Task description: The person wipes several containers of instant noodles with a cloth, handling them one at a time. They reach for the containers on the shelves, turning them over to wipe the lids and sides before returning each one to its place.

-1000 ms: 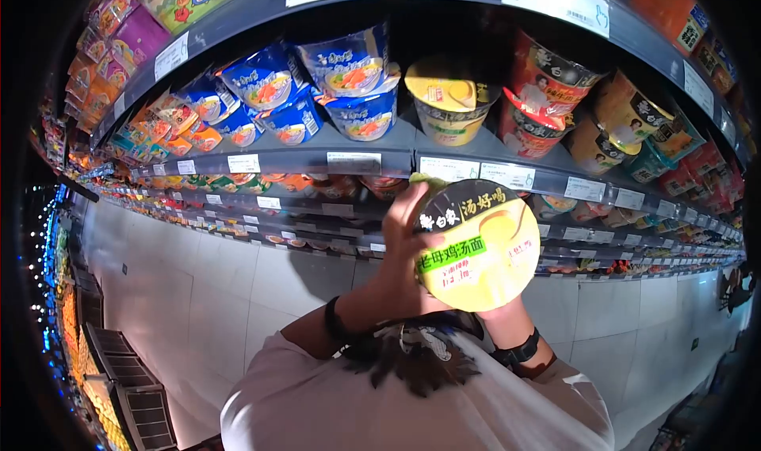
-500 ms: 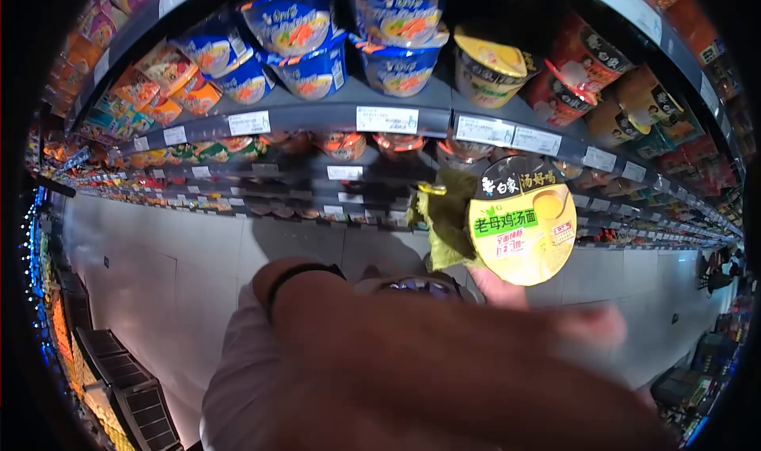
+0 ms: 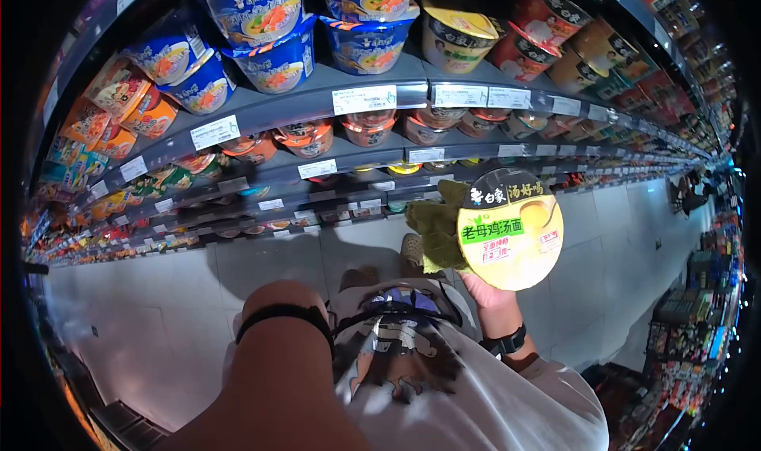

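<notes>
My right hand (image 3: 487, 293) holds a yellow cup of instant noodles (image 3: 511, 241) from below, its round lid facing up toward me. Its fingers are mostly hidden under the cup. Against the left side of the cup is a crumpled olive-green thing (image 3: 441, 231); its kind and how it is held do not show. A watch (image 3: 506, 342) is on the right wrist. My left arm (image 3: 277, 372) is bent close to the camera, with a black band (image 3: 287, 315) around it. My left hand is out of view.
Blue noodle bowls (image 3: 269, 61) are stacked on the upper shelf ahead, beside a yellow cup (image 3: 458, 39) and red cups (image 3: 526, 53). Price tags (image 3: 365, 99) line the shelf edge. Lower shelves hold more bowls. Tiled floor (image 3: 174, 308) and my shoe (image 3: 411, 253) show below.
My left arm has swung out from across my body, and its blurred hand has left the view. The view has shifted, showing more lower shelves. The right hand still holds the cup.
</notes>
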A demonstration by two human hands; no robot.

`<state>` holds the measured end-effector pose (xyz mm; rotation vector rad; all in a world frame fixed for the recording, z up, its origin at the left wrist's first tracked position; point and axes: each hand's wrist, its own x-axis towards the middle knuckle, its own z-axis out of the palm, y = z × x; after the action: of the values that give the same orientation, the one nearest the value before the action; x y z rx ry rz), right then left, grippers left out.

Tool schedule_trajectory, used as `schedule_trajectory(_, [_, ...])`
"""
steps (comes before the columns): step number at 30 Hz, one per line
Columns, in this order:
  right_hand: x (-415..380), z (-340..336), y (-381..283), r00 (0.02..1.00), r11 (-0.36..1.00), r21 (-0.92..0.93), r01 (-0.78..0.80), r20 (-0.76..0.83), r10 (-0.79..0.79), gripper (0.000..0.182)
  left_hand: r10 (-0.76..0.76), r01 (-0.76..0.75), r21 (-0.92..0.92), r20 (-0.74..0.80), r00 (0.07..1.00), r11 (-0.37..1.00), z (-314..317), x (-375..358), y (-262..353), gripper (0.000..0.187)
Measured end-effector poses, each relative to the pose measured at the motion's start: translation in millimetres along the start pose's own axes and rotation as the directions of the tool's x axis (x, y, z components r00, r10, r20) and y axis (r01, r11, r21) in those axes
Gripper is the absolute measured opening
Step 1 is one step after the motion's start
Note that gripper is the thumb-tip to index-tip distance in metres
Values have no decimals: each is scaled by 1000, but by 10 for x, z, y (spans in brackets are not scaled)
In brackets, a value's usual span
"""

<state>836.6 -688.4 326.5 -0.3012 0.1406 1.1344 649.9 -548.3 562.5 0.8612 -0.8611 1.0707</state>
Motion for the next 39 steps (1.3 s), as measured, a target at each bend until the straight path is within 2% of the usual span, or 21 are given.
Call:
schedule_trajectory(6, [-115, -49, 172, 999, 995, -88, 50, 8, -50, 55, 42, -46, -73, -64, 997, 996, 48, -178, 189, 36])
schedule_trajectory(9, [-141, -48, 246, 999, 989, -145, 33, 0, -33, 54, 76, -83, -57, -115, 990, 995, 95, -261, 317, 34])
schedule_trajectory(16, [90, -35, 321, 999, 973, -232, -7, 46, 18, 52, 148, -149, -1, -108, 983, 989, 211, -347, 442, 31])
schedule_trajectory(25, [223, -33, 113, 991, 948, -312, -56, 96, 90, 50, 293, -287, 66, -99, 951, 956, 395, -349, 193, 32])
schedule_trajectory(28, [244, -44, -44, 989, 936, -351, -29, 124, 78, 49, 305, -293, 113, -112, 946, 949, 222, -522, 7, 33])
schedule_trajectory(29, [260, -53, -102, 987, 926, -377, -16, 141, 74, 49, 140, -110, 423, -40, 989, 900, -60, -776, -69, 37])
schedule_trajectory(30, [294, -54, -146, 985, 914, -405, 5, 159, 65, 49, -40, 49, 697, -29, 999, 716, -360, -1042, -135, 64])
schedule_trajectory(31, [323, -54, -200, 982, 898, -439, 32, 181, 54, 49, -207, 155, 893, -72, 976, 422, -556, -1168, -192, 97])
schedule_trajectory(32, [352, -74, -227, 979, 881, -470, 56, 199, 44, 48, -363, 410, 900, -337, 869, 146, -523, -1188, -310, 105])
schedule_trajectory(34, [409, -71, -226, 970, 869, -493, 37, 227, 87, 48, -405, 697, 607, -568, 716, 382, -572, -1534, -734, 107])
schedule_trajectory(36, [402, 109, -190, 959, 900, -432, -60, 224, 171, 42, -522, 575, 800, -422, 742, 171, -760, -1789, -942, 106])
schedule_trajectory(38, [455, 59, -209, 943, 897, -345, -276, 86, 322, 42, -428, 699, 684, -579, 693, 207, -743, -1883, -1009, 104])
schedule_trajectory(39, [459, 121, -221, 939, 898, -343, -276, 104, 329, 42, -383, 736, 640, -638, 668, 219, -749, -1959, -1035, 95])
